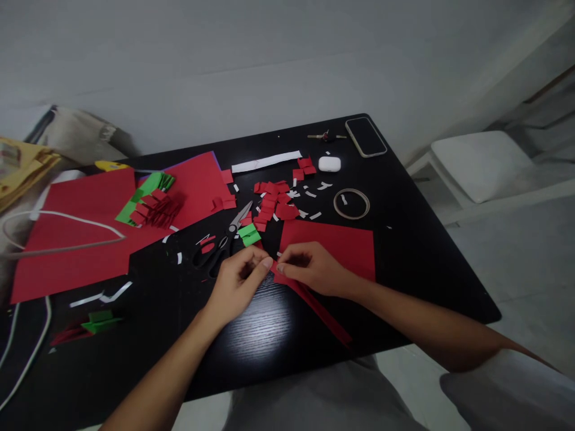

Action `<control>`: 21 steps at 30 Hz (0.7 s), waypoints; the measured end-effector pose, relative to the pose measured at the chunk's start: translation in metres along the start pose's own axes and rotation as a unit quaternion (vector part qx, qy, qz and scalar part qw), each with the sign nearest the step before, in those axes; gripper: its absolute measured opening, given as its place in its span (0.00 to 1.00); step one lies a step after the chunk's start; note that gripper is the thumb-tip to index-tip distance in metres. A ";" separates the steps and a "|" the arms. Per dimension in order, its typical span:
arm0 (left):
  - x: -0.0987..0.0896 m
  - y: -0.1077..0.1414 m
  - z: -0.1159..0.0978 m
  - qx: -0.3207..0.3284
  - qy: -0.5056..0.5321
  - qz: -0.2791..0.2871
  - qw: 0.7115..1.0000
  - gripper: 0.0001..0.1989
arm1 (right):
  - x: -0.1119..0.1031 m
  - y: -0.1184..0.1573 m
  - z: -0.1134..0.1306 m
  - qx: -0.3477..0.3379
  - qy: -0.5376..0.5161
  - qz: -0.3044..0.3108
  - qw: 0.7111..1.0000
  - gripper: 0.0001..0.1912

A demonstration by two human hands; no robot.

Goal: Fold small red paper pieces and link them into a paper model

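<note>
My left hand is closed in a pinch on the end of a narrow red paper strip, which slants down to the right beneath my right hand. A folded green paper piece sits just beyond my left fingertips; whether it joins the strip is hidden. My right hand is closed close beside, thumb against fingers, over a red paper sheet. What it pinches is too small to make out. Black-handled scissors lie open left of my left hand.
Folded red pieces and white scraps lie beyond my hands. A tape ring, white case, keys and phone are at the far right. Large red sheets, green-red folded paper and a white cable occupy the left.
</note>
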State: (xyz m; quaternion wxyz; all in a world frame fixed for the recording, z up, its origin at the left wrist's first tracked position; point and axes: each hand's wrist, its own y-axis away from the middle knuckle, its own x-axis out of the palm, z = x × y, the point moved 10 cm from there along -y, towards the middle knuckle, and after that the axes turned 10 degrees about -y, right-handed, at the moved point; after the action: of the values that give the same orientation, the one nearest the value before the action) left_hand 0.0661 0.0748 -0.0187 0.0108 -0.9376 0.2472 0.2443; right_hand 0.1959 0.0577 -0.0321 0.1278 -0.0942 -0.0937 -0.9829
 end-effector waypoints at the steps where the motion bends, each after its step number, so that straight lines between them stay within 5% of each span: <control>1: 0.001 0.000 0.000 -0.002 0.008 0.001 1.000 0.14 | 0.001 0.000 -0.001 0.003 -0.001 0.005 1.000 0.06; 12: -0.006 -0.002 0.005 -0.044 0.067 -0.030 0.996 0.15 | 0.012 0.002 -0.023 0.111 -0.135 0.048 0.983 0.12; 21: -0.004 -0.003 0.008 -0.058 0.077 -0.029 0.995 0.15 | 0.009 0.003 -0.021 0.113 -0.122 0.031 0.986 0.15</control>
State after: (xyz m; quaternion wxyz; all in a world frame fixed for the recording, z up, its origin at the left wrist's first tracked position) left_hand 0.0606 0.0801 -0.0237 -0.0560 -0.9593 0.2054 0.1854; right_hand 0.1848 0.0480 -0.0502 0.1558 -0.2014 -0.2165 -0.9425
